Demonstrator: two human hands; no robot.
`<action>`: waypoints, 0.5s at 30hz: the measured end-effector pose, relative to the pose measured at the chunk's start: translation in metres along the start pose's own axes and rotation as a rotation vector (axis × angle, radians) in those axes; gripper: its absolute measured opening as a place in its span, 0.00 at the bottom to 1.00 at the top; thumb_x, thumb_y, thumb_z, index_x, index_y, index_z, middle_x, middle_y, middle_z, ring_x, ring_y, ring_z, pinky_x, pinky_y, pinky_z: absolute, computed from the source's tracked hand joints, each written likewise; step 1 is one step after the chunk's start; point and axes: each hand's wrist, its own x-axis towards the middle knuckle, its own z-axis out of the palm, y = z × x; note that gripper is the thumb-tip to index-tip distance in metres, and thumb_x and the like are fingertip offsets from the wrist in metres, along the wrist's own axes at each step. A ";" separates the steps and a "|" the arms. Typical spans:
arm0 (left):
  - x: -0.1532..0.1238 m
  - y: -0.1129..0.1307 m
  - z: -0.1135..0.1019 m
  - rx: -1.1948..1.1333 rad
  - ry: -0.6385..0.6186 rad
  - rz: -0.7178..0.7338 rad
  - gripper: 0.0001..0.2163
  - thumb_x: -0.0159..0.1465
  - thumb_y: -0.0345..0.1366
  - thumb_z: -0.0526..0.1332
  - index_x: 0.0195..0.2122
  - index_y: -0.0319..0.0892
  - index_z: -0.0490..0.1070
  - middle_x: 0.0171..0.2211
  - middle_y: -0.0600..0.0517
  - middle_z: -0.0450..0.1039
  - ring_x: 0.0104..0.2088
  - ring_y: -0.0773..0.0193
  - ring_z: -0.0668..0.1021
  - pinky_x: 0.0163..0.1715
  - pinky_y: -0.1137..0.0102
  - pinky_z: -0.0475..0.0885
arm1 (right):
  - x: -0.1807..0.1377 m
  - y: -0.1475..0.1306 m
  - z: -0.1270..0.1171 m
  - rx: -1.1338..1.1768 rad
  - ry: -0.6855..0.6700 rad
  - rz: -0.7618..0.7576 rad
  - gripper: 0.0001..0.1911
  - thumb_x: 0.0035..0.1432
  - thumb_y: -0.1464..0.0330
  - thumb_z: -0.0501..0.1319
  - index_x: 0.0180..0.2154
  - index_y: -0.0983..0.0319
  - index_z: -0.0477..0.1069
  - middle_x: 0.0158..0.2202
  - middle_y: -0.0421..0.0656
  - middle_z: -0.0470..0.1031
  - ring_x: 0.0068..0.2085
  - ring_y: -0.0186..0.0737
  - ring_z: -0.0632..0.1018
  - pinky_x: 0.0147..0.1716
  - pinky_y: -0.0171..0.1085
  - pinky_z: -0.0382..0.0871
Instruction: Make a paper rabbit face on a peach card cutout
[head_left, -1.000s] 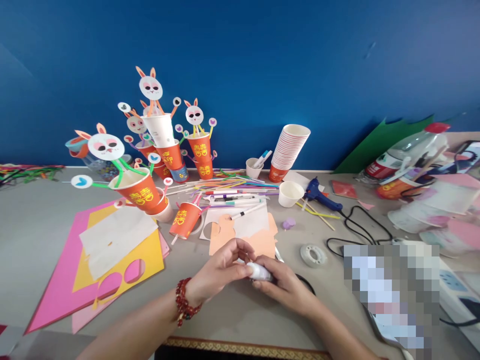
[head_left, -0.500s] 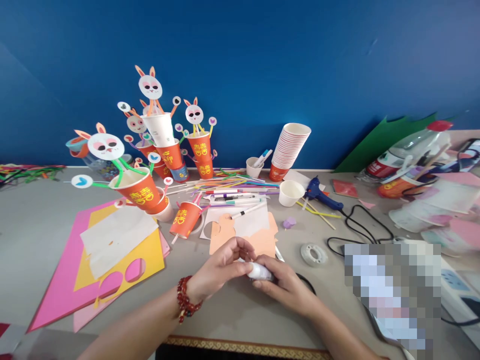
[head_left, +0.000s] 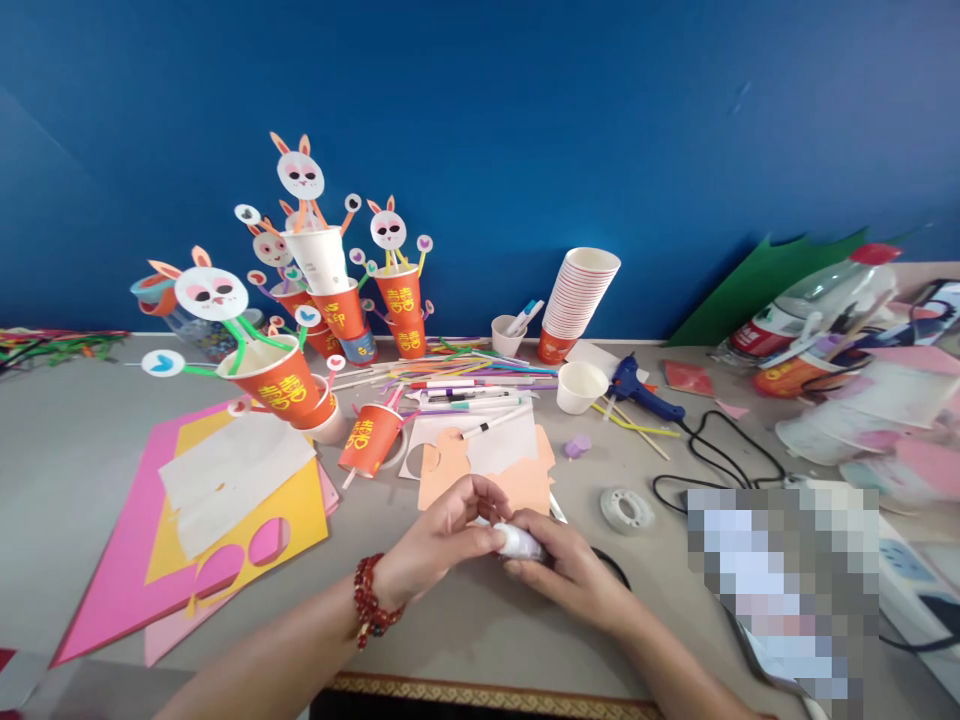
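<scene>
Both my hands meet low at the table's middle around a small white object [head_left: 519, 541]. My left hand [head_left: 442, 545], with a red bead bracelet on its wrist, pinches the object's left end with curled fingers. My right hand [head_left: 574, 575] grips it from the right and below. What the white object is I cannot make out. Just beyond my fingers lies a peach paper sheet [head_left: 517, 478] with cut-out edges. A black loop [head_left: 615, 567] peeks out by my right hand.
Orange paper-cup bunnies [head_left: 281, 375] stand at the left and back. Pink and yellow sheets [head_left: 135, 560] lie at left. Straws and markers [head_left: 465, 385], a cup stack [head_left: 577, 300], a white cup [head_left: 581, 387], a blue glue gun [head_left: 637, 390], its black cord [head_left: 712, 455], a tape roll [head_left: 626, 510] are nearby.
</scene>
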 end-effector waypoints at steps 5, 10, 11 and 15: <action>0.000 0.001 0.001 -0.001 -0.004 -0.004 0.12 0.60 0.38 0.65 0.43 0.41 0.68 0.41 0.49 0.65 0.43 0.61 0.67 0.43 0.69 0.63 | -0.001 -0.001 0.000 -0.005 -0.001 -0.014 0.14 0.64 0.57 0.57 0.41 0.61 0.69 0.33 0.41 0.72 0.32 0.37 0.71 0.31 0.33 0.63; -0.001 0.002 0.000 -0.006 -0.017 -0.003 0.13 0.60 0.37 0.65 0.44 0.42 0.68 0.42 0.49 0.66 0.43 0.61 0.68 0.43 0.69 0.64 | -0.001 0.000 0.000 0.003 0.020 -0.027 0.14 0.64 0.56 0.57 0.41 0.60 0.69 0.33 0.41 0.72 0.31 0.37 0.70 0.30 0.32 0.62; -0.001 0.002 0.000 -0.006 -0.020 -0.006 0.13 0.60 0.37 0.65 0.44 0.42 0.68 0.41 0.49 0.66 0.43 0.61 0.68 0.43 0.69 0.64 | -0.001 0.000 0.000 0.009 0.020 -0.026 0.15 0.64 0.56 0.57 0.41 0.60 0.70 0.33 0.41 0.72 0.31 0.37 0.70 0.30 0.32 0.62; 0.000 0.000 -0.001 -0.028 -0.020 -0.008 0.13 0.60 0.37 0.66 0.44 0.42 0.69 0.41 0.49 0.67 0.43 0.61 0.69 0.42 0.69 0.64 | 0.000 0.002 0.000 0.053 0.031 -0.025 0.16 0.63 0.54 0.57 0.39 0.61 0.69 0.32 0.41 0.70 0.31 0.36 0.69 0.30 0.33 0.62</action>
